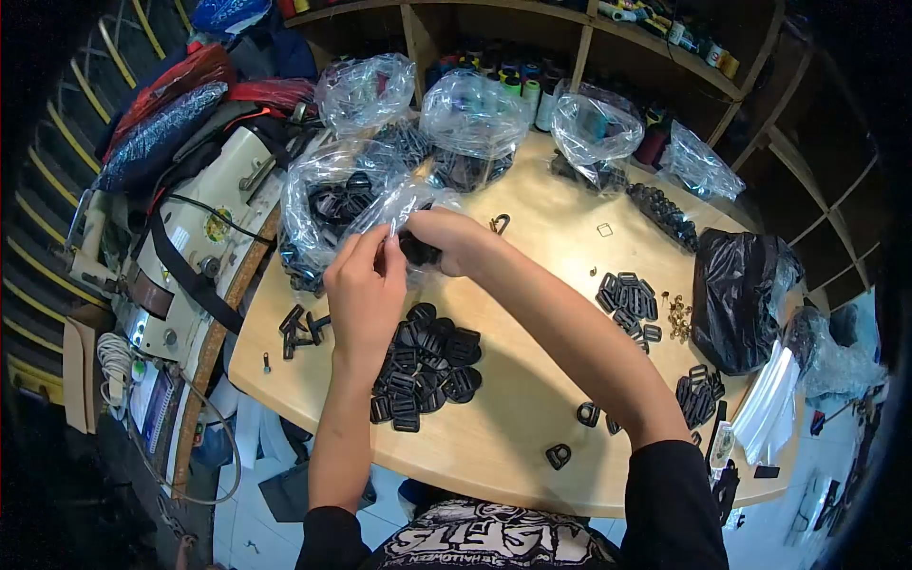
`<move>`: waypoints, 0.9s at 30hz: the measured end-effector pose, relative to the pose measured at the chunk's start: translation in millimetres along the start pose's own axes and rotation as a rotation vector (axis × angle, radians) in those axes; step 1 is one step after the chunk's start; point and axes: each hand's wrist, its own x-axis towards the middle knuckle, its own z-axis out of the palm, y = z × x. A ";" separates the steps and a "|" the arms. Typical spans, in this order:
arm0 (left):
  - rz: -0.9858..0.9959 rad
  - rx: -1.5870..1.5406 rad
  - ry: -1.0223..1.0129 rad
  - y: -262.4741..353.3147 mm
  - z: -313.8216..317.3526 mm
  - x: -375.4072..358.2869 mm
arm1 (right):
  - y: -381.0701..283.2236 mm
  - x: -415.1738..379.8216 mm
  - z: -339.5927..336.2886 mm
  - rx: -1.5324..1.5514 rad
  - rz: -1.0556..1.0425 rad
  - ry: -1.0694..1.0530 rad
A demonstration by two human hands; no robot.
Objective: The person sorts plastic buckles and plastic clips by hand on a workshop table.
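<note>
My left hand (pixel 369 275) pinches the rim of a clear plastic bag (pixel 391 209) between thumb and fingers. Beside it, my right hand (pixel 448 239) bends down into the bag's mouth, its fingers hidden among black pieces and plastic film. Just below my hands lies a heap of black plastic buckles (pixel 407 380) on the wooden table (pixel 513 380). Another open clear bag (pixel 318 180) with black plastic parts stands right behind my left hand. A single black hook-shaped clip (pixel 500 223) rests past my right wrist.
More bags of black parts (pixel 475 119) line the table's back edge. Slide buckles (pixel 629 299), brass-coloured bits (pixel 678 318) and a black bag (pixel 741 299) occupy the right side. To the left stands a sewing machine (pixel 214 228). Shelves with thread spools (pixel 532 90) rise behind.
</note>
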 end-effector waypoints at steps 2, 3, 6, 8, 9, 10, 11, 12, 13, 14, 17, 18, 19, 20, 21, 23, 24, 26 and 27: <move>-0.032 -0.013 0.020 1.1 -0.3 1.1 | 4.3 -6.5 8.6 0.080 -0.048 0.058; -0.063 -0.027 0.038 1.7 -0.2 1.8 | 6.6 -7.3 12.0 0.046 -0.088 0.101; -0.143 -0.105 0.082 -8.9 2.3 0.9 | 4.2 -7.6 10.8 -0.156 -0.145 0.145; -0.158 -0.123 0.095 -7.3 1.6 0.9 | 1.9 -5.3 8.8 -0.493 -0.171 0.145; -0.198 -0.158 0.103 -11.0 3.3 0.4 | -8.5 -16.0 8.4 -0.714 -0.189 0.205; -0.239 -0.194 0.111 -14.3 4.9 -0.3 | -13.3 -19.5 4.4 -0.715 -0.192 0.206; -0.237 -0.195 0.110 -16.8 6.2 -0.8 | -18.3 -21.7 0.2 -0.868 -0.200 0.200; -0.227 -0.236 0.098 -19.0 7.5 -1.2 | -21.6 -22.1 -3.9 -1.021 -0.206 0.193; -0.218 -0.277 0.085 -19.7 8.0 -1.5 | -22.7 -22.7 -6.0 -1.053 -0.248 0.194; -0.217 -0.279 0.084 -19.1 8.1 -1.6 | -22.5 -23.7 -7.2 -1.053 -0.248 0.197; -0.269 -0.348 0.096 -10.6 9.3 -0.9 | -30.5 -37.4 -5.9 -1.290 -0.309 0.213; -0.303 -0.392 0.088 -3.4 7.5 -0.5 | -29.8 -32.5 -6.0 -1.352 -0.309 0.173; -0.315 -0.414 0.095 -0.8 7.6 -0.7 | -32.7 -33.4 -5.1 -1.413 -0.308 0.131; -0.309 -0.398 0.104 -1.2 8.5 -1.0 | -37.0 -35.0 -6.9 -1.414 -0.295 0.147; -0.309 -0.409 0.099 -3.0 8.4 -0.7 | -48.8 -45.0 -3.0 -1.404 -0.282 0.062; -0.312 -0.410 0.087 -10.0 7.8 -0.3 | -49.2 -46.4 -0.7 -1.388 -0.256 -0.008; -0.324 -0.412 0.083 -10.8 7.6 0.4 | -40.2 -37.5 -1.8 -1.185 -0.290 0.143; -0.324 -0.396 0.062 -20.0 9.8 -0.5 | -22.3 -22.9 -1.4 -0.860 -0.371 0.356; -0.331 -0.397 0.084 -16.9 11.4 -0.7 | -12.8 -8.7 1.5 -0.718 -0.307 0.380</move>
